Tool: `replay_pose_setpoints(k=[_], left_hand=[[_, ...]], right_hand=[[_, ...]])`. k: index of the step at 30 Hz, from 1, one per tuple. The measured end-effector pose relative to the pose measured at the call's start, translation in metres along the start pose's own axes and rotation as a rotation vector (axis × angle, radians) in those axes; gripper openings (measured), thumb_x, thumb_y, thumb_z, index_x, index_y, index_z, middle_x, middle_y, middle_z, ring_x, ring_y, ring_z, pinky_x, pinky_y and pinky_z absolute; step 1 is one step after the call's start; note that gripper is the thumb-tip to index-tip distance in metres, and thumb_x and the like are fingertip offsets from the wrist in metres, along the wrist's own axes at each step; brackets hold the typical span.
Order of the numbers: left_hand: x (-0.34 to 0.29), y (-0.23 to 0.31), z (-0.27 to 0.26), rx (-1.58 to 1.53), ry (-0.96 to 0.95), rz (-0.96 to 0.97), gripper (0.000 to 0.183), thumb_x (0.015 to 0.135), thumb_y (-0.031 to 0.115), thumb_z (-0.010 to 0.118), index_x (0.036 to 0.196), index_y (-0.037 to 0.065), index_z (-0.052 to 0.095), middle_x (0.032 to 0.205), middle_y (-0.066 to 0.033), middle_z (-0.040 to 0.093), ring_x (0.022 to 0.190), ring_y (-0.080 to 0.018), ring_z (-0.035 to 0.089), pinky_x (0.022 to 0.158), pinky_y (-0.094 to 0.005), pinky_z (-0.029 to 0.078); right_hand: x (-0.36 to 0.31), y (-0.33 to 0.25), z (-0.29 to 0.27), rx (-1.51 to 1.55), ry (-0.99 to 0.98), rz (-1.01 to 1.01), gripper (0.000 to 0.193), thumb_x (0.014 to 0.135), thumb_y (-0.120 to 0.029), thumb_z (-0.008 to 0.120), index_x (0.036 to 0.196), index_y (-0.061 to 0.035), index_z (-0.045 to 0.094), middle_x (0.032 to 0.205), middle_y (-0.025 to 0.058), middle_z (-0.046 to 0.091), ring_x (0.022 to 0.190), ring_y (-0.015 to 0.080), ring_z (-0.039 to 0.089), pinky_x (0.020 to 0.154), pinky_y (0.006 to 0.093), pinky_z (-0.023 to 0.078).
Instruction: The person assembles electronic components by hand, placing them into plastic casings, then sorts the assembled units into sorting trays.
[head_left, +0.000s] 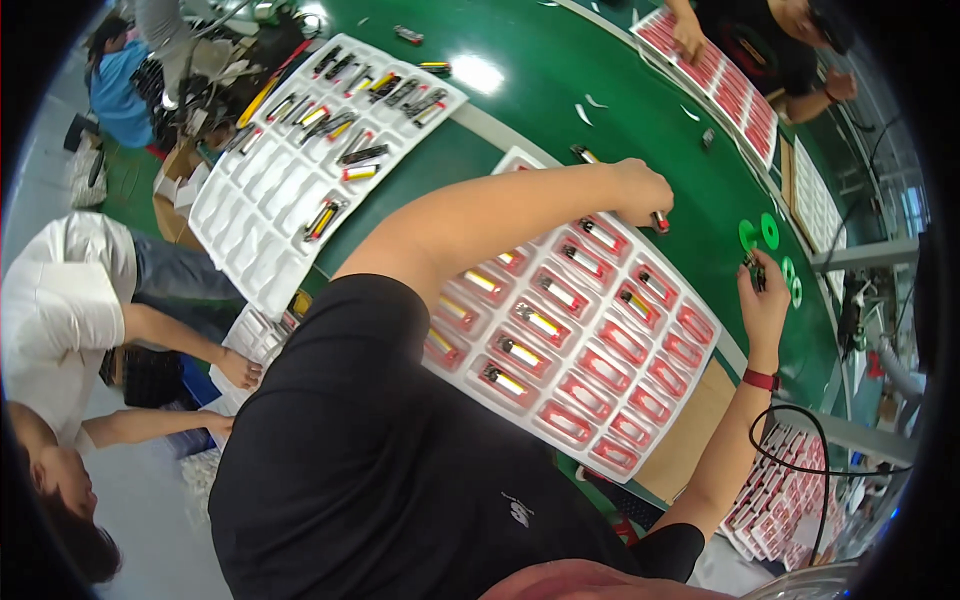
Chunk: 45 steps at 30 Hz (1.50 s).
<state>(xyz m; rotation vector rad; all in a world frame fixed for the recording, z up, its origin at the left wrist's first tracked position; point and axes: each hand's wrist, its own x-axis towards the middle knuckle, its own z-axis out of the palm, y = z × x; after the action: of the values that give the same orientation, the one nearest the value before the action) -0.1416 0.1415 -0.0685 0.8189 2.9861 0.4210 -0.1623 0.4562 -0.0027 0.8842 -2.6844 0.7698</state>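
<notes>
A white moulded tray (575, 400) with red-edged pockets lies in front of me. Several pockets hold small slim parts in black, silver and yellow, such as this slim part (540, 322); others show only red and white inside. My left hand (645, 192) reaches over the tray's far edge, fingers closed round a small dark part with a red end (660, 222). To the right of the tray, my right hand (764, 290) pinches a small dark piece (757, 272), its kind too small to make out. Just beyond it are green rolls (768, 231).
A second white tray (250, 210), partly filled with similar slim parts, stands left on the green table (530, 60). A co-worker in white (75, 310) works at left; another person's hand (688, 38) touches a red-pocketed tray (735, 90). Stacked trays (785, 490) and a black cable (825, 440) are at right.
</notes>
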Motion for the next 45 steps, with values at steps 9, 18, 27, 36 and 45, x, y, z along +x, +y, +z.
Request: replay_pose_setpoints(k=[9, 18, 27, 36, 45], left_hand=[[-0.288, 0.057, -0.079, -0.089, 0.431, -0.528, 0.022, 0.083, 0.014, 0.068, 0.104, 0.008, 0.070, 0.093, -0.0101, 0.065, 0.088, -0.0321, 0.066, 0.075, -0.0466, 0.052], [-0.393, 0.089, -0.023, -0.095, 0.380, -0.870, 0.030, 0.078, 0.009, 0.070, 0.107, 0.006, 0.071, 0.088, -0.0109, 0.063, 0.086, -0.0313, 0.066, 0.074, -0.0429, 0.052], [-0.394, 0.098, -0.006, -0.046, 0.518, -0.780, 0.033, 0.079, 0.007, 0.070, 0.111, 0.006, 0.065, 0.095, -0.0093, 0.060, 0.087, -0.0298, 0.059, 0.073, -0.0406, 0.045], [-0.385, 0.098, -0.003, 0.001, 0.583, -0.657, 0.034, 0.081, 0.008, 0.073, 0.115, 0.006, 0.069, 0.103, -0.0063, 0.066, 0.091, -0.0259, 0.062, 0.076, -0.0367, 0.045], [-0.364, 0.045, -0.032, -0.042, 0.563, -0.733, 0.025, 0.086, 0.008, 0.069, 0.111, 0.004, 0.071, 0.102, -0.0118, 0.068, 0.088, -0.0337, 0.066, 0.077, -0.0424, 0.052]], right_hand=[[0.083, -0.206, 0.096, 0.240, -0.073, -0.638, 0.025, 0.085, -0.005, 0.068, 0.111, -0.0033, 0.069, 0.102, 0.0107, 0.070, 0.080, 0.0250, 0.067, 0.072, 0.0358, 0.054], [0.093, -0.306, 0.251, -0.058, -0.426, -1.062, 0.021, 0.080, -0.002, 0.061, 0.101, -0.0050, 0.063, 0.095, 0.0112, 0.062, 0.090, 0.0336, 0.066, 0.080, 0.0440, 0.055], [0.097, -0.303, 0.223, 0.215, -0.722, -0.890, 0.032, 0.080, 0.008, 0.058, 0.110, -0.0035, 0.061, 0.109, 0.0137, 0.062, 0.103, 0.0334, 0.062, 0.093, 0.0410, 0.050], [0.117, -0.243, 0.197, 0.125, -0.338, -0.717, 0.027, 0.082, -0.005, 0.061, 0.108, -0.0031, 0.068, 0.111, 0.0153, 0.067, 0.102, 0.0364, 0.064, 0.090, 0.0464, 0.052], [0.085, -0.110, 0.164, -0.220, -0.385, -0.146, 0.030, 0.089, -0.013, 0.065, 0.115, 0.0014, 0.067, 0.110, 0.0208, 0.066, 0.103, 0.0389, 0.064, 0.092, 0.0437, 0.052]])
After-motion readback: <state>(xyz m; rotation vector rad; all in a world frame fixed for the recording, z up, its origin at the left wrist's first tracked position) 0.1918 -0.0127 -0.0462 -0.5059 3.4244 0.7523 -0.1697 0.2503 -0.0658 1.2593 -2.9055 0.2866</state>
